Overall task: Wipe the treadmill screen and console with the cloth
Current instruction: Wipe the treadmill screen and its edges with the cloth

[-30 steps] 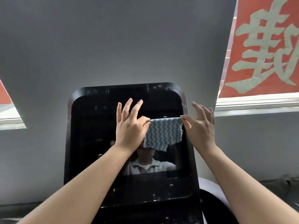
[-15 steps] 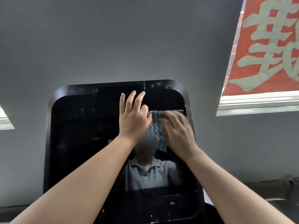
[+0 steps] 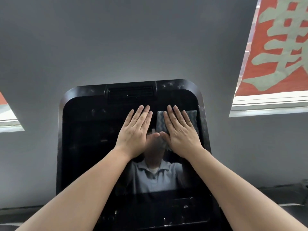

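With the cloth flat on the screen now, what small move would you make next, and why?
Probably slide the right hand, which pins the cloth at the screen's upper right, leftward; the left hand lies bare there and should lift clear.

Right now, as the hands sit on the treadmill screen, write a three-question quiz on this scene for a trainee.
1. True or false: the cloth lies under the left hand.
2. Multiple choice: where on the screen is the cloth? A) lower left B) upper right C) dead centre
3. Fill in: the right hand lies ____ on the cloth, fingers straight.

Key
1. False: it lies under the right hand; the left hand is flat on bare glass beside it.
2. B: near the right edge of the screen, below the vent slot.
3. Flat: palm down, pressing the cloth to the glass, not pinching it.
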The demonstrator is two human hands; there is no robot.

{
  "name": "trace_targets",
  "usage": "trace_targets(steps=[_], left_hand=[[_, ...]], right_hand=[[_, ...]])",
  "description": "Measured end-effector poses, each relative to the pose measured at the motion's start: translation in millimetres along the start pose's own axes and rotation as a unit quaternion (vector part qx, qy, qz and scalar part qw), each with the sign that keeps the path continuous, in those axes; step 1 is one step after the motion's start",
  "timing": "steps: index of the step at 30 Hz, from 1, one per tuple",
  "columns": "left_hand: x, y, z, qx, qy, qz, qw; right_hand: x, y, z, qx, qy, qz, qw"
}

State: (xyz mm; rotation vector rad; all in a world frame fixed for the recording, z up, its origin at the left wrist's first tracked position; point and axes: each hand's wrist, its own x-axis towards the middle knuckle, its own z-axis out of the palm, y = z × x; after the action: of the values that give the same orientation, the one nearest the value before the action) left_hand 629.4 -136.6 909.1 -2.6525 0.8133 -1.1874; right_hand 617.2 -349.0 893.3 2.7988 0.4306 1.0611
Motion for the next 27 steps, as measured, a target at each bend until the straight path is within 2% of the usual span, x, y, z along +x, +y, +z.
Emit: trace_targets(steps=[6, 10, 17, 27], left_hand=[[-12, -3, -4, 0.010, -0.107, -0.002, 0.994], [-10, -3, -8, 0.009, -0.137, -0.005, 0.991], [-13, 1, 0, 0.026, -0.100, -0.013, 0.995], [-14, 3, 4, 0.048, -0.093, -0.009, 0.994]], right_hand=[[-18, -4, 2, 0.024, 0.001, 0.018, 1.000], [-47, -12, 4, 0.043, -0.004, 0.039, 0.998], [-105, -25, 16, 0.031, -0.006, 0.048, 0.998], [-3, 7, 7, 0.031, 0.021, 0.074, 0.997]])
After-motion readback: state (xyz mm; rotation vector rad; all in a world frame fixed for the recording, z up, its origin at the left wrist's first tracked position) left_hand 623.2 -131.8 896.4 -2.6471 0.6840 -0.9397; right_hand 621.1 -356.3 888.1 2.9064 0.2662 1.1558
